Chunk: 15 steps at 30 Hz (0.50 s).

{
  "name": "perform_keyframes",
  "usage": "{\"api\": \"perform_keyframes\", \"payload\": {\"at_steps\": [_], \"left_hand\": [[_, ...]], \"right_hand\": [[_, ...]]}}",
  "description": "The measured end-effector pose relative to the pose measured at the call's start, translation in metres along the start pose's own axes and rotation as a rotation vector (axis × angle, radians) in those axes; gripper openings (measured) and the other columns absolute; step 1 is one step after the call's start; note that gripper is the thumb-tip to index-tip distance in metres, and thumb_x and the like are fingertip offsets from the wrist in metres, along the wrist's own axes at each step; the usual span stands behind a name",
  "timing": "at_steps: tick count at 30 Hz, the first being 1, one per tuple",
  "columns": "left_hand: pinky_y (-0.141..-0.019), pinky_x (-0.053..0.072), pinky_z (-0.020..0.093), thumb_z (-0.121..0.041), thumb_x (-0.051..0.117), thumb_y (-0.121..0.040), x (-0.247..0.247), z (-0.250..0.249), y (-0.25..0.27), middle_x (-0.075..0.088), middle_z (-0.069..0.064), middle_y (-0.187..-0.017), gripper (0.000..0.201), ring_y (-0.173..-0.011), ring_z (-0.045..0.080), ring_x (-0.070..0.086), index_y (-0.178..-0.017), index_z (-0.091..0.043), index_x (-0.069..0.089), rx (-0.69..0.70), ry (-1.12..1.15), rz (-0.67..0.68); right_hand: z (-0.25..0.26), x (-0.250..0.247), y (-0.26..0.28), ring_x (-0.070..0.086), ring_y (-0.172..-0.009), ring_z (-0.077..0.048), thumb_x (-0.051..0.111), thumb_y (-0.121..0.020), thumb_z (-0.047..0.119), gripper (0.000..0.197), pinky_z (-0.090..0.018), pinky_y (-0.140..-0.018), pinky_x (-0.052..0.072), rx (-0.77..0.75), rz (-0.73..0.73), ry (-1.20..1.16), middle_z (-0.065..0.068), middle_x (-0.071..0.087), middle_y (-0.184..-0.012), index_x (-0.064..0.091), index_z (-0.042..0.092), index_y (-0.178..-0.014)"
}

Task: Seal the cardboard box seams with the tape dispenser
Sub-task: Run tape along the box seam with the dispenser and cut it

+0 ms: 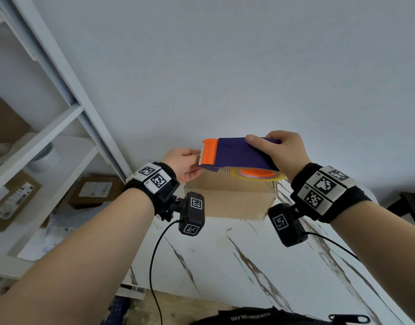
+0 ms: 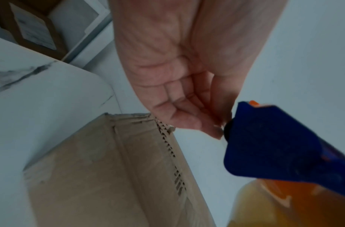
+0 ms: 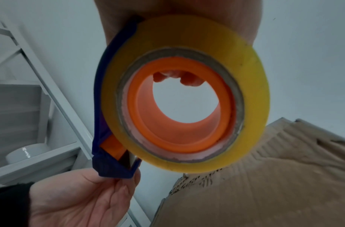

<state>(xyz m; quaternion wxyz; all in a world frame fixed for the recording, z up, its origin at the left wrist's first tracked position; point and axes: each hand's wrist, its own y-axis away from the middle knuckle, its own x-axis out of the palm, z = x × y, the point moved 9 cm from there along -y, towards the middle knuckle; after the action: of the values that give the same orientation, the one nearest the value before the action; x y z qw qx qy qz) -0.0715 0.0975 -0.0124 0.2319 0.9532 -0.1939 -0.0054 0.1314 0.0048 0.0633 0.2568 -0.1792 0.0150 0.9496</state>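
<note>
My right hand grips a purple tape dispenser from above. It holds the dispenser flat in the air over a brown cardboard box. The dispenser has an orange cutter end and a yellowish tape roll on an orange hub. My left hand pinches the dispenser's cutter end, thumb on top and fingers below. In the left wrist view its curled fingertips meet the purple tip. The box shows a torn corrugated flap edge. No tape strip can be made out.
The box stands on a white marble-pattern table against a pale wall. A white shelf unit on the left holds labelled parcels and a white roll. A dark object sits at the right edge.
</note>
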Motion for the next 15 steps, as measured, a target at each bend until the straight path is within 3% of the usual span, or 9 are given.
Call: {"api": "perform_keyframes", "payload": {"at_steps": [6, 12, 15], "left_hand": [[-0.053, 0.052, 0.014, -0.007, 0.057, -0.09, -0.016, -0.006, -0.01, 0.061, 0.005, -0.075, 0.011, -0.066, 0.01, 0.059, -0.08, -0.011, 0.059, 0.069, -0.119, -0.114], [-0.043, 0.048, 0.011, -0.003, 0.055, -0.09, -0.02, -0.014, -0.013, 0.06, 0.006, -0.07, 0.014, -0.04, 0.0, 0.06, -0.077, -0.008, 0.058, 0.067, -0.135, -0.155], [-0.041, 0.046, 0.01, -0.004, 0.059, -0.088, -0.04, -0.016, -0.015, 0.063, -0.002, -0.047, 0.017, -0.036, -0.001, 0.056, -0.073, -0.01, 0.057, 0.058, -0.129, -0.255]], "right_hand": [[-0.004, 0.015, -0.002, 0.042, -0.049, -0.014, 0.074, -0.076, 0.039, 0.043, -0.022, -0.05, 0.032, -0.002, 0.061, 0.082, 0.0, 0.042, -0.051, 0.048, 0.013, -0.053], [-0.003, 0.02, -0.009, 0.042, -0.049, -0.013, 0.072, -0.077, 0.038, 0.043, -0.022, -0.05, 0.032, 0.006, 0.135, 0.085, 0.0, 0.042, -0.051, 0.047, 0.015, -0.051], [-0.01, 0.006, -0.016, 0.041, -0.05, -0.015, 0.073, -0.076, 0.038, 0.044, -0.023, -0.05, 0.031, 0.013, 0.136, 0.101, -0.003, 0.041, -0.052, 0.046, 0.014, -0.051]]}}
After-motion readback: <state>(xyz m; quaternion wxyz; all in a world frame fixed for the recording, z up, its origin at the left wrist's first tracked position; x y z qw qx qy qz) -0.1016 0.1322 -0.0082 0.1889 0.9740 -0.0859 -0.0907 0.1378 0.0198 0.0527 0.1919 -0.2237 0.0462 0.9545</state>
